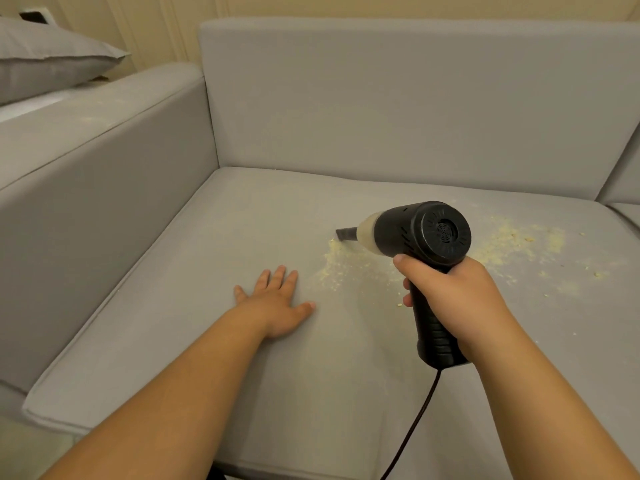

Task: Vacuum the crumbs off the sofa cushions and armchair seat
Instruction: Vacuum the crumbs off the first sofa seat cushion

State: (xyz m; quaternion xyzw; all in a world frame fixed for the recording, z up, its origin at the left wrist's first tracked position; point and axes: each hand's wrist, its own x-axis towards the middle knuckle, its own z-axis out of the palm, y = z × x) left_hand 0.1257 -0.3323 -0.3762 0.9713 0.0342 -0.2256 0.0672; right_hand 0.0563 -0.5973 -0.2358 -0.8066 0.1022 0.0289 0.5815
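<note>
- Two bare forearms reach in from the bottom edge, one lower left, one lower right.
- A black cord (412, 424) hangs from the vacuum's handle toward the bottom of the frame.
- The right hand (453, 299), right of centre, grips the handle of the handheld vacuum (426, 237), fingers curled round it and thumb lying up along the grip.
- The left hand (277, 303), just below centre, rests palm down on the seat cushion (194, 306), fingers straight and spread.
- The vacuum's narrow nozzle (346, 234) points left and touches the near edge of the crumbs (346, 261); more crumbs lie scattered at the right of the frame.
- Behind, the back cushion (398, 98) fills the upper middle.
- The armrest (86, 161) stands at the left.
- A grey pillow (45, 53) sits in the upper left corner.
</note>
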